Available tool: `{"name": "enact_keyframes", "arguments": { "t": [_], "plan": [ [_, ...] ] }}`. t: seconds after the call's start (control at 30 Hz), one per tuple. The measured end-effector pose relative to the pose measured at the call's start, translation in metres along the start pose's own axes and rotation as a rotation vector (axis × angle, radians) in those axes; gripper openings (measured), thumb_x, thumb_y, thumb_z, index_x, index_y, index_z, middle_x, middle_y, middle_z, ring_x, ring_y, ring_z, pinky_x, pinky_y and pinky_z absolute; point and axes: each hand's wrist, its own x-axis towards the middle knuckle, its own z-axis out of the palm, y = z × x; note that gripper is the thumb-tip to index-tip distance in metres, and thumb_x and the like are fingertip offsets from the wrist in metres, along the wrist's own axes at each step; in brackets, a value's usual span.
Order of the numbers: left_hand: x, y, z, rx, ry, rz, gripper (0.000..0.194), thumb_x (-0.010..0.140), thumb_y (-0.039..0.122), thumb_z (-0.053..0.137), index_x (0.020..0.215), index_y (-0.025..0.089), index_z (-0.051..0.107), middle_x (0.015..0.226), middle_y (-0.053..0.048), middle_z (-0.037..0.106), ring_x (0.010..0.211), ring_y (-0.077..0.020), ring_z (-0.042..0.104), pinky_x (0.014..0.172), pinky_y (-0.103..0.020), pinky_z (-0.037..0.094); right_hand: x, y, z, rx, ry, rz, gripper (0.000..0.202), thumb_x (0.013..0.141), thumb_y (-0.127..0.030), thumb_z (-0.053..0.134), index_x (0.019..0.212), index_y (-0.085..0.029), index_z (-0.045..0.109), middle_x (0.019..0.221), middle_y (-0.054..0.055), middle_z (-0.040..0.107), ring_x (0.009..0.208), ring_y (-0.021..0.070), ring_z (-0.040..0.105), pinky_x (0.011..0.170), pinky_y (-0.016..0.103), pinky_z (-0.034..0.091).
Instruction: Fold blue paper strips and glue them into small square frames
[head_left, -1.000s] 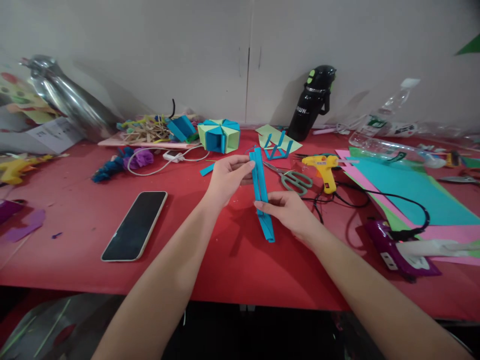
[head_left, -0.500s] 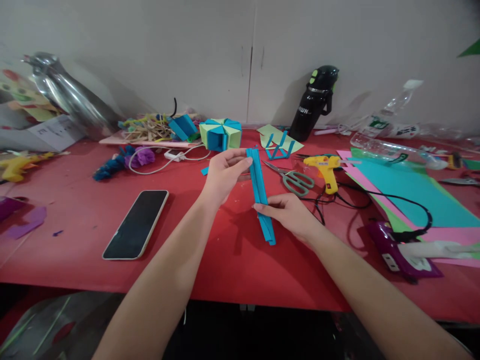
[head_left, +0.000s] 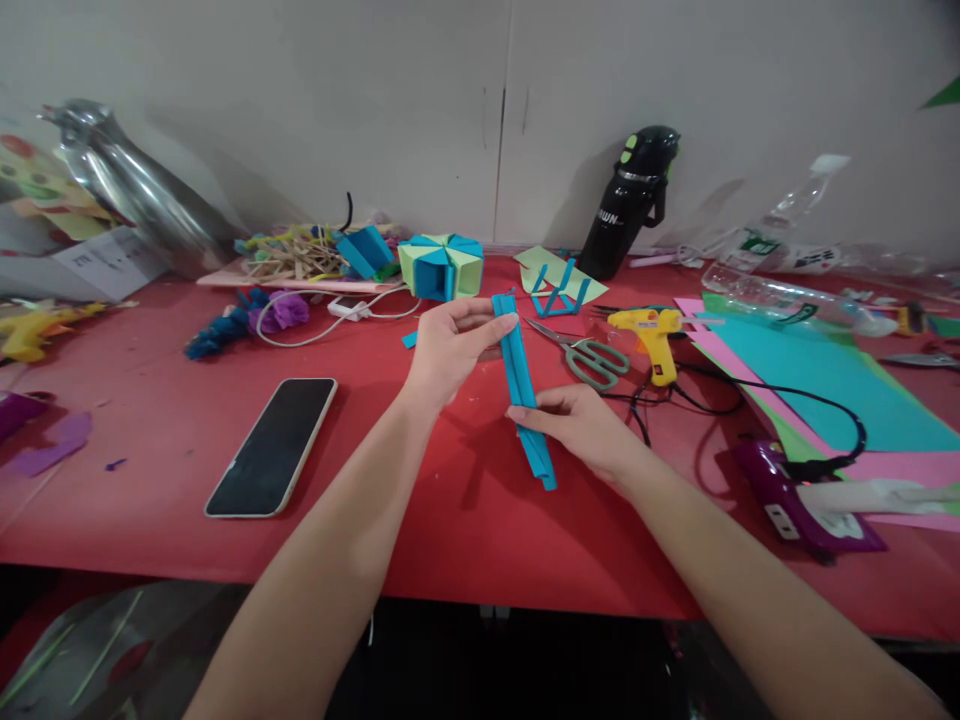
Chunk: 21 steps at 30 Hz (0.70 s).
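A long folded strip of blue paper [head_left: 517, 370] is held up over the red-covered table [head_left: 465, 540], with creases running along its length. My left hand [head_left: 454, 345] pinches its upper end, thumb on the near face and fingers behind. Lower down, my right hand [head_left: 574, 425] grips the strip between thumb and fingers; the fingertips behind the paper are hidden. The bottom end hangs free below my right thumb. Close by on the right lie scissors [head_left: 592, 360] with grey-green handles. A small blue paper scrap [head_left: 409, 340] lies left of my left hand.
A phone [head_left: 274, 448] lies at left. Behind stand a blue-and-yellow folded paper piece [head_left: 442, 268] and a black bottle [head_left: 630, 205]. To the right are a yellow glue gun [head_left: 652, 340] with its cable, coloured sheets [head_left: 840, 380] and a purple power strip [head_left: 795, 500].
My left thumb has slid slightly to the right across the strip's upper end. The strip's lower end has shifted a little right. Both hands keep their hold.
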Motion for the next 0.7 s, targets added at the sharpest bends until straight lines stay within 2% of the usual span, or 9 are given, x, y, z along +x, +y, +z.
{"name": "enact_keyframes", "arguments": {
  "t": [0.17, 0.37, 0.7],
  "plan": [
    [0.0002, -0.0014, 0.0011, 0.000, 0.017, -0.015, 0.046, 0.066, 0.046, 0.089, 0.095, 0.016, 0.072, 0.091, -0.008, 0.078, 0.084, -0.0223, 0.075, 0.070, -0.032, 0.064, -0.0004, -0.0004, 0.0001, 0.003, 0.002, -0.003, 0.034, 0.074, -0.053, 0.081, 0.080, -0.019, 0.080, 0.072, 0.002, 0.068, 0.064, 0.0148, 0.056, 0.064, 0.031, 0.046],
    [0.0000, -0.0010, 0.0007, 0.005, -0.011, -0.005, 0.047, 0.066, 0.046, 0.089, 0.097, 0.016, 0.072, 0.094, -0.008, 0.078, 0.086, -0.0232, 0.075, 0.070, -0.033, 0.064, -0.0001, -0.0001, 0.0003, -0.021, 0.006, -0.029, 0.036, 0.074, -0.054, 0.081, 0.079, -0.018, 0.080, 0.068, 0.001, 0.066, 0.063, 0.0147, 0.054, 0.061, 0.030, 0.044],
    [-0.0002, -0.0010, 0.0015, 0.011, 0.012, 0.003, 0.040, 0.068, 0.042, 0.088, 0.096, 0.016, 0.073, 0.092, -0.008, 0.079, 0.085, -0.0223, 0.076, 0.069, -0.032, 0.064, -0.0003, -0.0001, 0.0006, -0.033, 0.008, -0.031, 0.036, 0.074, -0.054, 0.080, 0.074, -0.018, 0.077, 0.067, 0.000, 0.064, 0.062, 0.0142, 0.052, 0.062, 0.030, 0.042]
  ]
}}
